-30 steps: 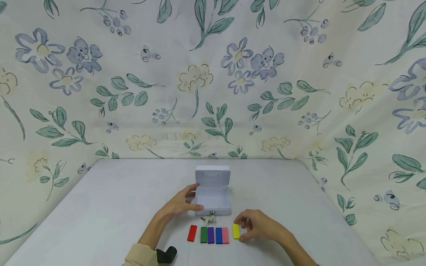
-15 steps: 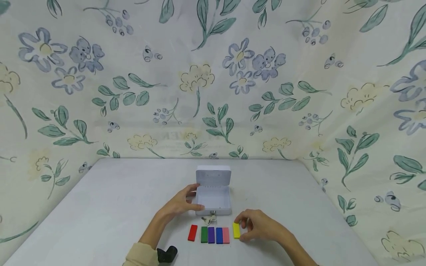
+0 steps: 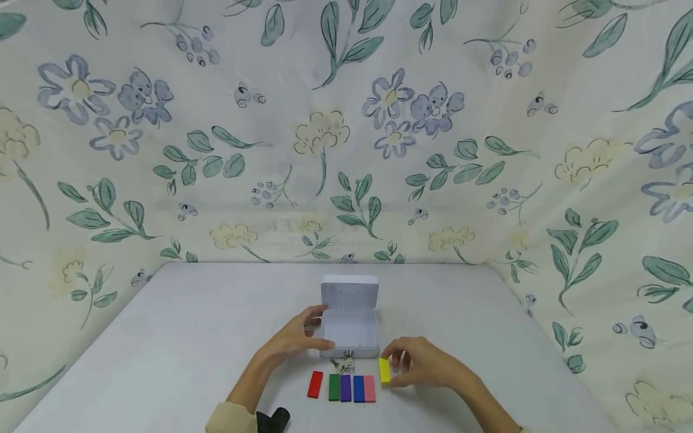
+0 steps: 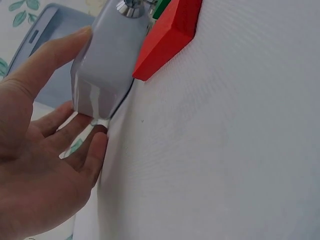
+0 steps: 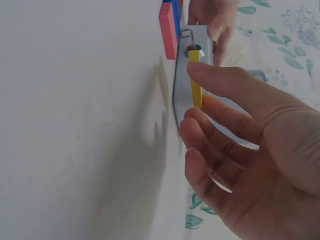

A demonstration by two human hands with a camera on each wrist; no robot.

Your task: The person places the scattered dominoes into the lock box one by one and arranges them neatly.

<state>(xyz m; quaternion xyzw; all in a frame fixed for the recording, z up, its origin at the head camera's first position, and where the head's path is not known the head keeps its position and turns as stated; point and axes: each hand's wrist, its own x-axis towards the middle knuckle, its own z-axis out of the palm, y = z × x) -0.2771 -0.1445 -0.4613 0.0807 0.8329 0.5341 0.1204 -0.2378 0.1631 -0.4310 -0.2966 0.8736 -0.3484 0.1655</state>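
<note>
An open white metal cash box (image 3: 349, 351) stands on the table, its lid (image 3: 349, 296) tilted up at the back. My left hand (image 3: 295, 334) grips the box's left end, thumb on the front rim and fingers round the side; the left wrist view shows this hold on the box (image 4: 107, 62). Between thumb and fingers, my right hand (image 3: 425, 362) pinches a yellow block (image 3: 385, 371) right of the box's front corner. In the right wrist view the yellow block (image 5: 195, 80) is held off the table, with a shadow below.
In front of the box lie a red block (image 3: 315, 384), a green block (image 3: 334, 388), a purple block (image 3: 346, 388), a blue block (image 3: 359, 389) and a pink block (image 3: 370, 389). Keys (image 3: 343, 364) hang at the box's lock. A patterned cloth (image 3: 346, 132) rises behind the table.
My right hand has raised the yellow block a little from the table, towards the box. My left hand keeps its hold on the cash box. The head view has tilted slightly.
</note>
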